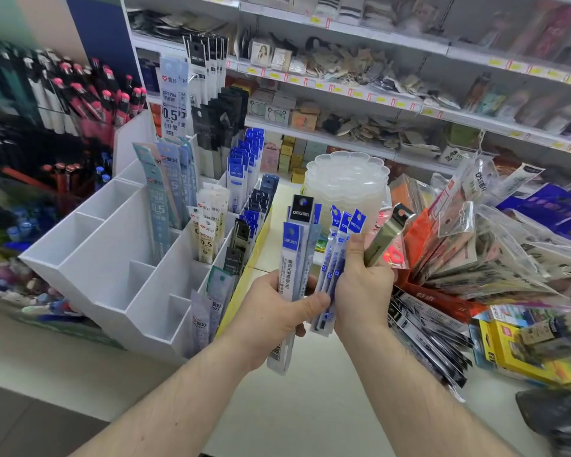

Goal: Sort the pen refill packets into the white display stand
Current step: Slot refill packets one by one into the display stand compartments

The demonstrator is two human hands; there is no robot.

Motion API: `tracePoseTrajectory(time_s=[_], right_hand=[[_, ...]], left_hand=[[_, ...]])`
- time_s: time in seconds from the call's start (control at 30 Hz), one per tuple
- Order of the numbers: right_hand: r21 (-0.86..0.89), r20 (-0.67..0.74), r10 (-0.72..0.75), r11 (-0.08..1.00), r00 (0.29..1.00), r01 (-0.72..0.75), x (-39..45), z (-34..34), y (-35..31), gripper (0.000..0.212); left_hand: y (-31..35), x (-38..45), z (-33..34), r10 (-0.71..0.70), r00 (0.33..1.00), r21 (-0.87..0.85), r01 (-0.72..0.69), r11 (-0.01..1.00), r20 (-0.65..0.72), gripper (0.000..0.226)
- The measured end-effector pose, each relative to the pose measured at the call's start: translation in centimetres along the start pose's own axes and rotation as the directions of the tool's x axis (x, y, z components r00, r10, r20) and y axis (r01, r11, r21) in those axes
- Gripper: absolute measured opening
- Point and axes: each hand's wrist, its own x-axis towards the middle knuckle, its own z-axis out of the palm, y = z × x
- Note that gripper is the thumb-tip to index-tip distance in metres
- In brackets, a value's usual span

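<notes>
Fingers of left hand (271, 311) and right hand (363, 285) clasp slim, clear, blue-headed refill packets (292, 258), upright and fanned.

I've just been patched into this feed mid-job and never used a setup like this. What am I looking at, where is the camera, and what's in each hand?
There is no machine: a person works bare-handed, filmed by one camera worn on the head, looking down. The left hand grips a few long blue-topped refill packets. The right hand holds a fan of narrower blue packets and a grey-green packet. To the left stands the white display stand, some compartments filled, the nearer ones bare. Loose packaged goods are piled on the right of the counter.
</notes>
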Motion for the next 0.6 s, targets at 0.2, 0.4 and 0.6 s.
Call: tracePoseTrajectory(time_s=[0.2,0.4,0.6], right_hand=[[-0.069,0.280,0.116,0.992,0.953,-0.101,0.4,-0.2,0.3,0.016],[-0.227,0.701,0.372,0.925,0.609,-0.304,3.3,-1.7,0.9,0.024],[-0.157,0.541,0.307,0.951,0.783,-0.265,5.5,-0.1,1.9,0.026]], left_hand=[[0.6,-0.1,-1.4,-0.027,0.998,0.165,0.036,0.986,-0.057,0.023],[1.8,-0.6,-3.6,-0.071,0.997,0.230,0.078,0.970,-0.038,0.022],[1.9,-0.9,-5.6,-0.045,0.966,0.174,0.092,0.980,-0.255,0.020]])
